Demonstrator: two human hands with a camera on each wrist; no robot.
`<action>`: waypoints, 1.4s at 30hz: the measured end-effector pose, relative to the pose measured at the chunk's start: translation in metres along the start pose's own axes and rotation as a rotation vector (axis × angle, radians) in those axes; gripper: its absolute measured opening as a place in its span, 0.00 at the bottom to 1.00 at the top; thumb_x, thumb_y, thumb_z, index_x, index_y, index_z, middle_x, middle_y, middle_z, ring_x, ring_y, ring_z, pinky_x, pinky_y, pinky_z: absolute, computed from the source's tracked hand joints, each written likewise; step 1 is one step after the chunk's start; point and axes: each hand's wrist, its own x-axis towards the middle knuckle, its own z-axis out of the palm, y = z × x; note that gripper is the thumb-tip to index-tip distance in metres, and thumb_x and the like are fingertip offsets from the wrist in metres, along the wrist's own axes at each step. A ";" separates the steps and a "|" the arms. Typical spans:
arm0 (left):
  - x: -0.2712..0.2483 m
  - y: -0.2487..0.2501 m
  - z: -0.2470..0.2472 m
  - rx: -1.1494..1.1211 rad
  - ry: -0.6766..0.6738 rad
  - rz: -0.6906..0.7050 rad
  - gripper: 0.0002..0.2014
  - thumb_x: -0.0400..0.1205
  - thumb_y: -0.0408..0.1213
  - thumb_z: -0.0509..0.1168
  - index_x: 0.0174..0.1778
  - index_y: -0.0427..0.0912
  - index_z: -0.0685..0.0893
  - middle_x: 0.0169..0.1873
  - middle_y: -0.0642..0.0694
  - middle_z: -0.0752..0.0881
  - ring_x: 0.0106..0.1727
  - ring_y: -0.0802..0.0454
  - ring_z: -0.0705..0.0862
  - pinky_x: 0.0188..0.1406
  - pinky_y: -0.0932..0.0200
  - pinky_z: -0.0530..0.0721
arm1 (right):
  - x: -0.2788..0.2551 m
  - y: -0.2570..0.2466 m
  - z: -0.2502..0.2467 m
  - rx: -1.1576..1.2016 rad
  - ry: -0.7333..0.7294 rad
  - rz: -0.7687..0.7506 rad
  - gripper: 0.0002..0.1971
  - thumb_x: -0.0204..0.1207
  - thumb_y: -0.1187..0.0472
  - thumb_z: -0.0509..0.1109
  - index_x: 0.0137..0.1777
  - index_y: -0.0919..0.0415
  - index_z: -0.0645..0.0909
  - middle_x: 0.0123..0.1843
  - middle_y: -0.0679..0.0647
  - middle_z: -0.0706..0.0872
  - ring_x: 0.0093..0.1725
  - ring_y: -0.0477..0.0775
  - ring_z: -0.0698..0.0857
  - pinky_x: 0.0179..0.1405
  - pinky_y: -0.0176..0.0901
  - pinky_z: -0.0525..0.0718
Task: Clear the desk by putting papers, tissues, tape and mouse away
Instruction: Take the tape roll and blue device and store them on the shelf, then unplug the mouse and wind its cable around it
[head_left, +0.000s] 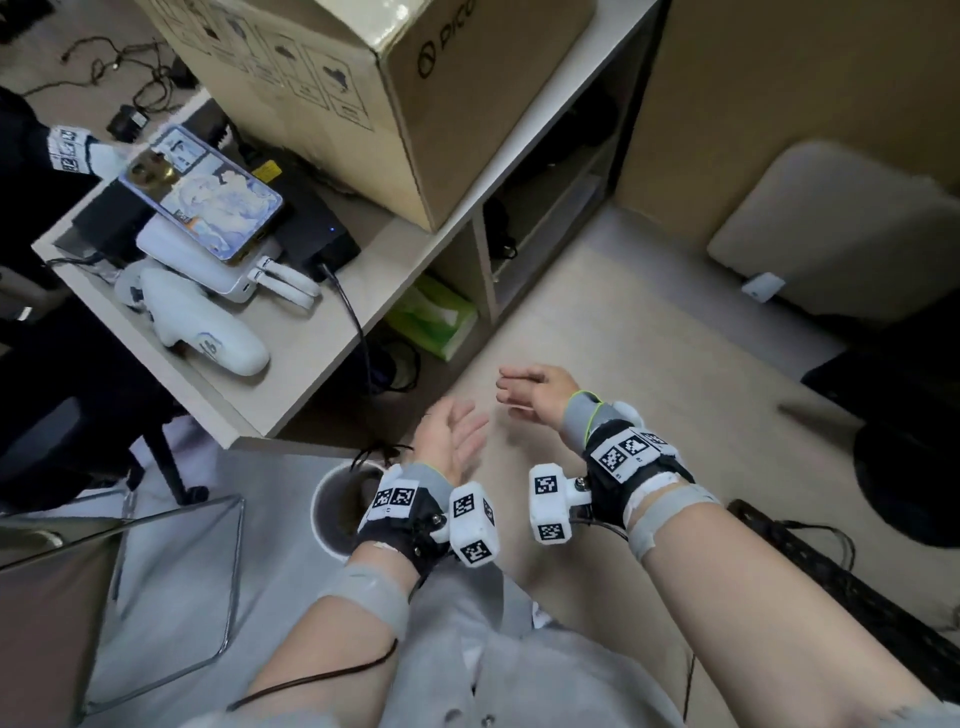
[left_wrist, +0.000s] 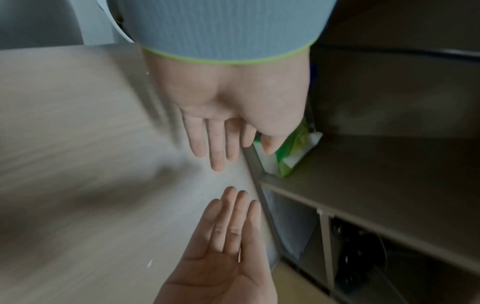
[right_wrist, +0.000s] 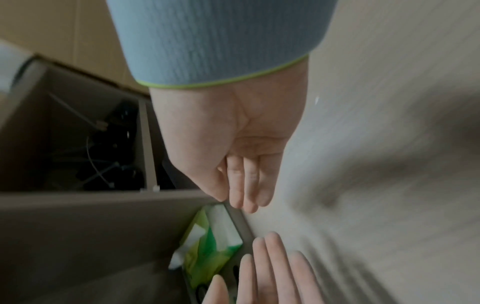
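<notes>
A green tissue pack (head_left: 434, 317) lies in the open compartment under the low shelf unit (head_left: 322, 374). Both my hands hover above the floor in front of it and hold nothing. My left hand (head_left: 457, 434) has its palm turned up and its fingers straight. My right hand (head_left: 524, 387) is just to the right of it, fingers relaxed and pointing left. In the left wrist view my left hand (left_wrist: 215, 142) reaches toward the tissue pack (left_wrist: 296, 152). In the right wrist view my right hand (right_wrist: 241, 185) hangs above the tissue pack (right_wrist: 207, 246). No papers, tape or mouse show.
On the shelf unit stand a large cardboard box (head_left: 363, 78), a phone (head_left: 202, 192), a white controller (head_left: 208, 322) and a black device (head_left: 311, 228) with a cable. Another person's hand (head_left: 78, 150) is at the far left. A white bin (head_left: 332, 514) stands by my left wrist; a chair cushion (head_left: 831, 234) is right.
</notes>
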 end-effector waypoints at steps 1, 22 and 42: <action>-0.009 -0.007 0.010 0.040 -0.035 -0.009 0.10 0.88 0.44 0.59 0.48 0.46 0.83 0.47 0.47 0.90 0.60 0.42 0.86 0.70 0.43 0.79 | -0.012 0.005 -0.013 0.037 0.016 -0.019 0.18 0.80 0.72 0.67 0.69 0.67 0.79 0.57 0.58 0.85 0.51 0.55 0.85 0.52 0.42 0.83; -0.081 -0.239 0.206 0.951 -0.299 0.029 0.27 0.72 0.41 0.68 0.68 0.36 0.82 0.63 0.36 0.87 0.59 0.36 0.87 0.64 0.44 0.84 | -0.262 0.225 -0.275 0.406 0.986 0.162 0.15 0.79 0.68 0.67 0.64 0.61 0.83 0.45 0.57 0.85 0.39 0.51 0.79 0.37 0.41 0.81; -0.113 -0.333 0.232 1.145 0.248 0.270 0.46 0.69 0.52 0.68 0.83 0.40 0.63 0.81 0.36 0.69 0.80 0.33 0.68 0.79 0.37 0.66 | -0.298 0.343 -0.452 0.066 1.019 0.523 0.34 0.74 0.54 0.71 0.80 0.61 0.66 0.77 0.63 0.75 0.74 0.67 0.75 0.74 0.55 0.73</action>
